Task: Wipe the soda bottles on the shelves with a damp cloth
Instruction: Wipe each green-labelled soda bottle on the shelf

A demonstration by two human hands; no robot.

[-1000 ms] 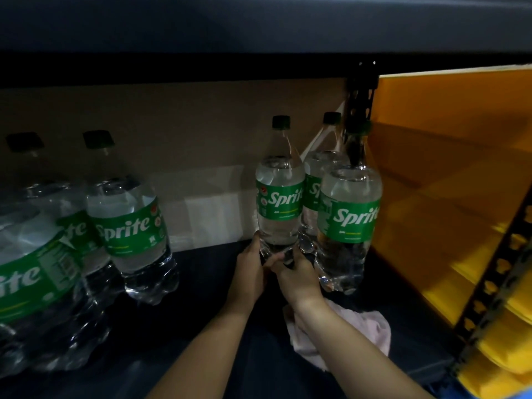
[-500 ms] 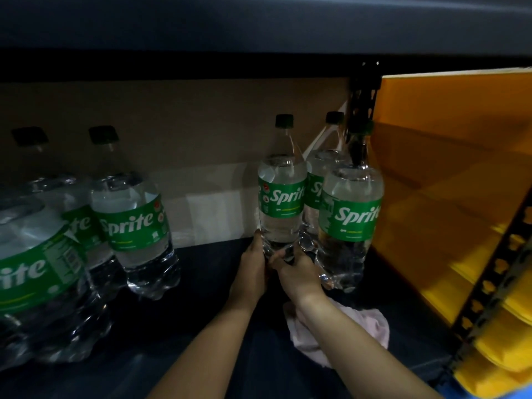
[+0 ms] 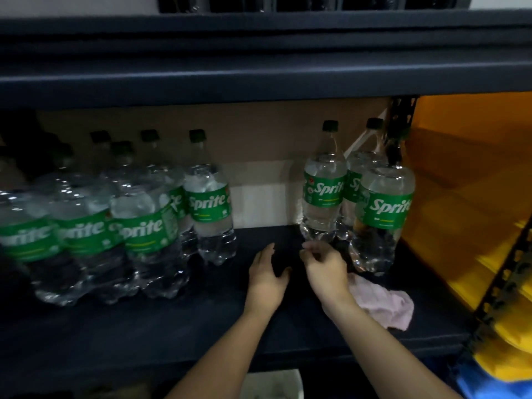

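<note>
Both hands hover over the dark shelf, apart from each other and holding nothing. Left hand has relaxed fingers and thumb spread, palm turned toward the right. Right hand has loosely bent fingers reaching toward the base of the nearest Sprite bottle, just short of touching it as far as can be seen. That bottle stands upright in a group of three at the right end of the shelf, with a second bottle in front and a third tucked behind. A crumpled pink cloth lies on the shelf beside the right wrist, below the front bottle. More Sprite bottles crowd the left side. Behind them runs a cardboard backing; yellow bins sit to the right.
</note>
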